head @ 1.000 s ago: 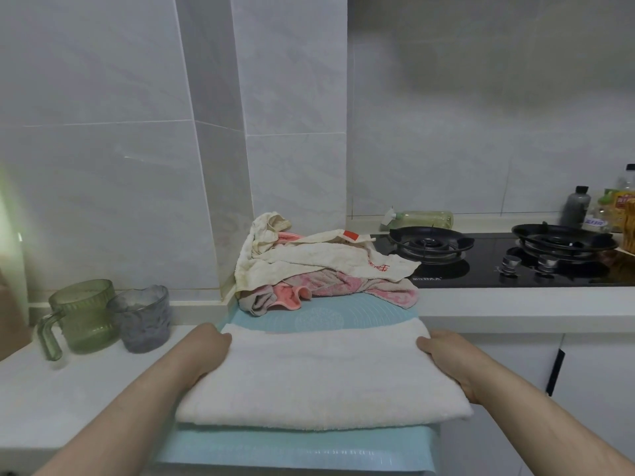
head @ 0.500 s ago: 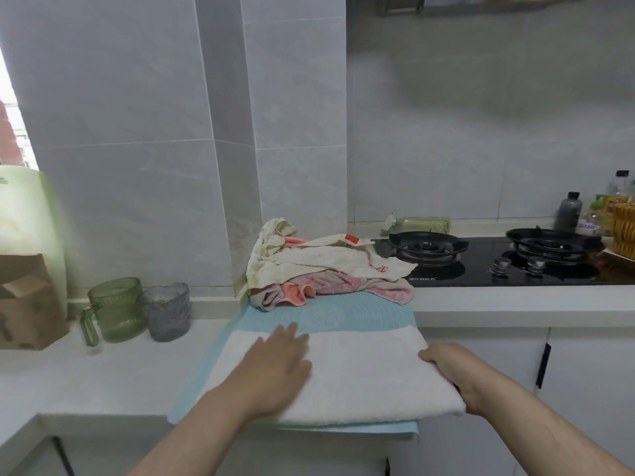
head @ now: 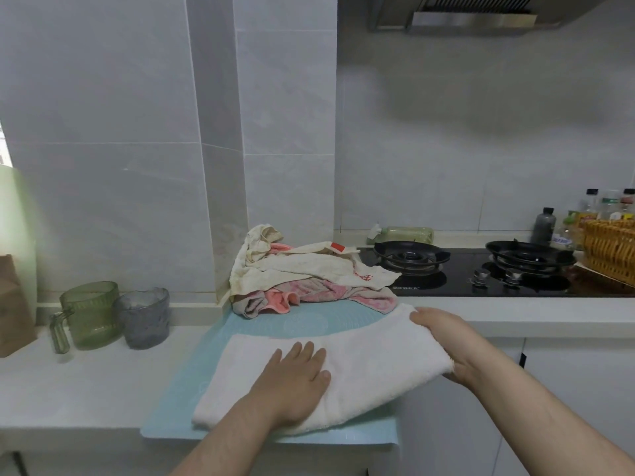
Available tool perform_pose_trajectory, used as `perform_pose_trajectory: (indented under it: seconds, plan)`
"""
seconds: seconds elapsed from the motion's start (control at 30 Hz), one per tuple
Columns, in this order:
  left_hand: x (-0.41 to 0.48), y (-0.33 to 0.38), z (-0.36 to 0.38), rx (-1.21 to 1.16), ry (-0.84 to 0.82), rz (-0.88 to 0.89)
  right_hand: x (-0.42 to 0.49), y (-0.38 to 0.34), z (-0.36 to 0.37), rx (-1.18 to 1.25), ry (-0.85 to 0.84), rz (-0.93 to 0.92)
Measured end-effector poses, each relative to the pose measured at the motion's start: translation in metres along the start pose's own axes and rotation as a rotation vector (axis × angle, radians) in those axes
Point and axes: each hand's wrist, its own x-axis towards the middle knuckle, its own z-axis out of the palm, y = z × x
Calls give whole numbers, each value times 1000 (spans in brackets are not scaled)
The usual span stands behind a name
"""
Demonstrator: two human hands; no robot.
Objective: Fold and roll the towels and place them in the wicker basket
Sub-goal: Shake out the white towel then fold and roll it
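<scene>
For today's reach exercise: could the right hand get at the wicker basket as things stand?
Probably not yet: the right hand grips the white towel, and the wicker basket sits far right, past the stove.

Matt terry towel [head: 360, 365], glossy hob [head: 457, 286]

White tiled walls [head: 103, 97], white countertop [head: 68, 383], range hood [head: 474, 18]

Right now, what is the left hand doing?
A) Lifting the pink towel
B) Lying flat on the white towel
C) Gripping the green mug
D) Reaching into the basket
B: the left hand rests palm down, fingers straight, on the white towel, while the right hand grips the towel's right end.
</scene>
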Motion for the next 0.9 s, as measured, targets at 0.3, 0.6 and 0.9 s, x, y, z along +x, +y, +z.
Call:
perform_pose_trajectory:
  seconds: [0.3,0.6,0.9]
  plan:
    - [-15,-29,-30,-1645,415,-333,-21,-56,86,-187,-166,-179]
    - [-10,-33,-22,-2119,-75,-223,-22,-49,173,-215,-232,-164]
    - [-9,-52,-24,-2427,-135,-234,-24,-46,174,-220,-272,-183]
